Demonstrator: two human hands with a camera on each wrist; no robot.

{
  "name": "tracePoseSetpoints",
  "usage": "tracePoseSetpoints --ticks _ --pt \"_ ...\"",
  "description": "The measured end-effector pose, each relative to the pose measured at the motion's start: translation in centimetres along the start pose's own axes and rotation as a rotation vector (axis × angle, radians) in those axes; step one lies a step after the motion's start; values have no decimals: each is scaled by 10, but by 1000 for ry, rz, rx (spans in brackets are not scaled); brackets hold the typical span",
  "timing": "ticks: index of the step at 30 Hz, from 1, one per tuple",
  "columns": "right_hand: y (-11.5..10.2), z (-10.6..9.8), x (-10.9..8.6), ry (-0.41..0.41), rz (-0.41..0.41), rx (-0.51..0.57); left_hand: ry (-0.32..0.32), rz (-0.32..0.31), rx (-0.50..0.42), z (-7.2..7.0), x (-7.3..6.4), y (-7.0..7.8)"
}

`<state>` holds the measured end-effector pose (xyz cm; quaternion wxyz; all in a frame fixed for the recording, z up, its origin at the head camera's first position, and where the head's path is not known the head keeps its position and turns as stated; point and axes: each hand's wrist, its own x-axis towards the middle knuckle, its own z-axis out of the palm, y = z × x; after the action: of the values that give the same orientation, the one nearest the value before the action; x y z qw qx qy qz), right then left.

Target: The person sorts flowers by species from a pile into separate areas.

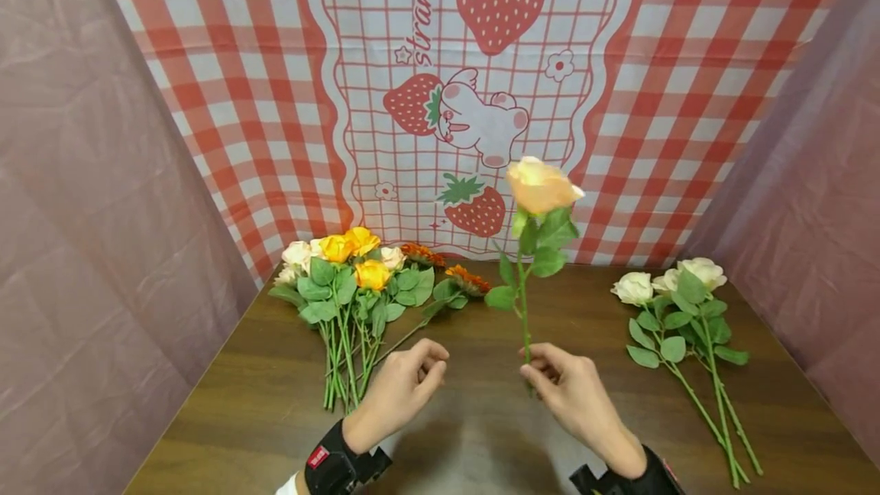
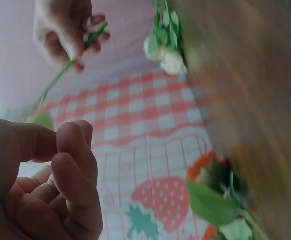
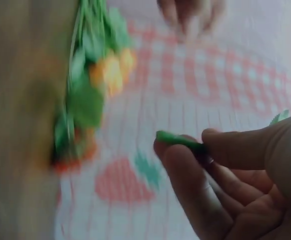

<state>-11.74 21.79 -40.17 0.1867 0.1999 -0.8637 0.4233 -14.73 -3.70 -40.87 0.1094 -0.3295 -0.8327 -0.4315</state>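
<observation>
My right hand (image 1: 574, 392) pinches the lower stem of a peach rose (image 1: 543, 186) between thumb and fingers, and the flower stands upright above the table. In the right wrist view the cut end of its green stem (image 3: 173, 138) pokes out past the fingertips. My left hand (image 1: 402, 384) hovers with loosely curled fingers and nothing in them, just right of the stems of a flower pile. That pile holds orange roses (image 1: 371, 275), pale pink roses (image 1: 297, 253) and orange-red daisy-like flowers (image 1: 467, 281).
White roses (image 1: 701, 273) lie on the right of the brown wooden table (image 1: 481, 418), stems pointing toward me. A red checked strawberry cloth (image 1: 268, 98) hangs behind the table. Pinkish curtains (image 1: 89, 250) close off both sides.
</observation>
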Motion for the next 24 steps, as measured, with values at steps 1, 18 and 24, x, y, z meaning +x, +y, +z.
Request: tracePoseSetpoints --ticks 1,18,24 --pt "6 -9 1 34 7 -45 10 -12 18 -3 1 -2" --pt "84 -145 -19 -44 454 -487 13 -117 71 -23 6 -6" --pt "106 -166 -27 -284 646 -434 16 -159 115 -28 4 -9"
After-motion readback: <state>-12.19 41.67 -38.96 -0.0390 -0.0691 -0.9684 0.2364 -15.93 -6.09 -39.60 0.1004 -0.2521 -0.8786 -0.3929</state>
